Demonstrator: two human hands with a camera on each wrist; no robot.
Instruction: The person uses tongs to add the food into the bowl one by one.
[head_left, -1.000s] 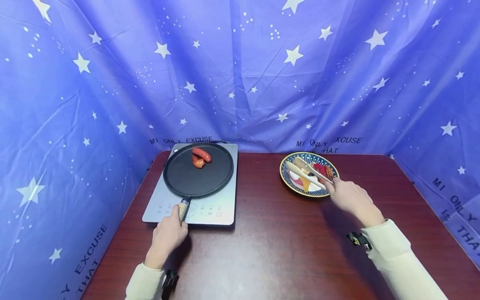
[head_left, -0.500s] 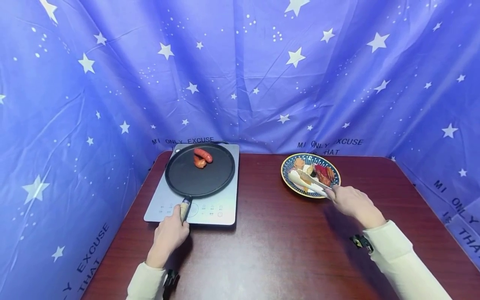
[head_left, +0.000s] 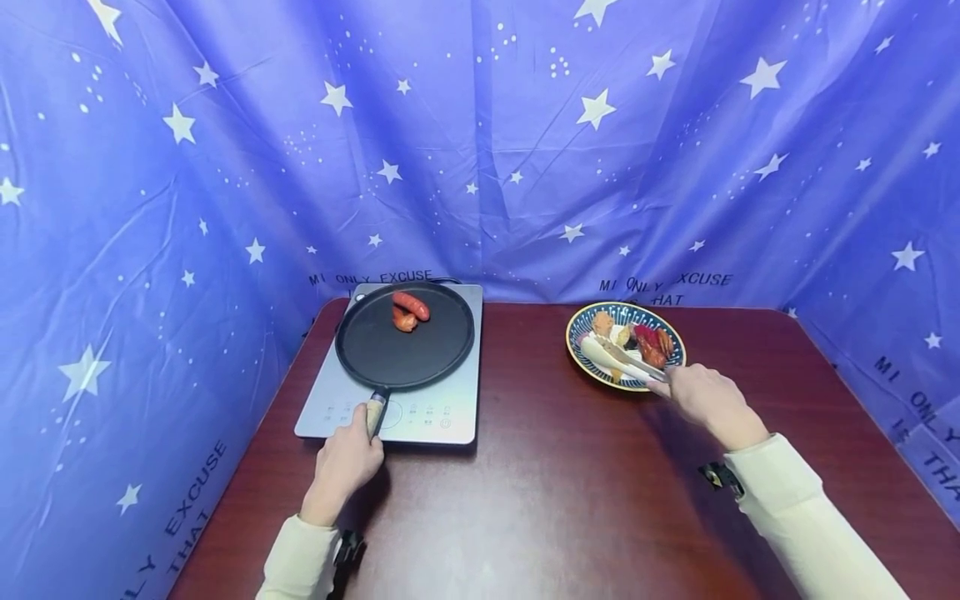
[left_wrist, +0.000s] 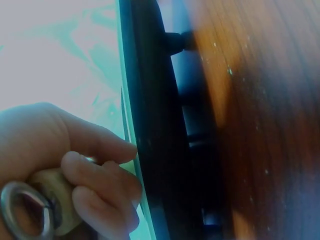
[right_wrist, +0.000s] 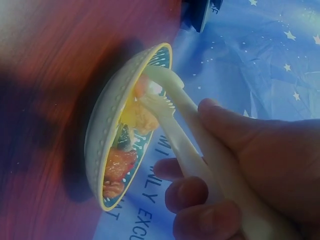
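Observation:
My left hand (head_left: 347, 458) grips the wooden handle (head_left: 375, 412) of a flat black frying pan (head_left: 397, 358). A red sausage (head_left: 411, 305) and a smaller browned piece of food (head_left: 405, 322) lie together near the pan's far side. In the left wrist view, fingers (left_wrist: 100, 195) curl around the handle, whose metal ring (left_wrist: 27, 212) shows. My right hand (head_left: 708, 400) holds pale food tongs (right_wrist: 182, 145) over a blue-patterned plate (head_left: 628, 310). The tongs' arms stand slightly apart, tips inside the plate by pinkish and yellow food; whether they pinch any is unclear.
The pan sits on a silver induction cooktop (head_left: 457, 417) at the table's left. Reddish meat (head_left: 651, 346) and an orange-brown piece (head_left: 602, 322) lie on the plate. A blue starry curtain (head_left: 510, 208) encloses the dark red table (head_left: 525, 500) behind and at both sides.
The tongs' tips have moved lower and toward the near left part of the plate, and their arms have drawn closer together. My left hand stays on the pan handle.

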